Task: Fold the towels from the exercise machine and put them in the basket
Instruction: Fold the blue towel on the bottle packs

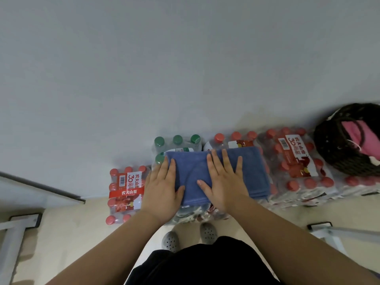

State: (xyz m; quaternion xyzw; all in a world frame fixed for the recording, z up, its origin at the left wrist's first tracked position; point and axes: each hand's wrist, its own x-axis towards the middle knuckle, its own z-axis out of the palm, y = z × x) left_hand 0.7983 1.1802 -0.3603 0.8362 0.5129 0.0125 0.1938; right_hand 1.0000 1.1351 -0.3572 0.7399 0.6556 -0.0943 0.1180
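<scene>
Shrink-wrapped bottle packs (pixel 125 188) across the lower middle bear the folded blue towel (pixel 192 175), pressed by left hand (pixel 162 188) and right hand (pixel 223 182), both flat and straight-fingered; soft and limp, it likely needs support under both ends toward the basket (pixel 329 145) at right.

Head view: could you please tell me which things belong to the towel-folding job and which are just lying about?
Job: blue towel, pressed flat by left hand and right hand; dark basket; pink cloth inside it.
Lying about: red-capped bottle packs, green-capped bottles, grey metal frame.
</scene>
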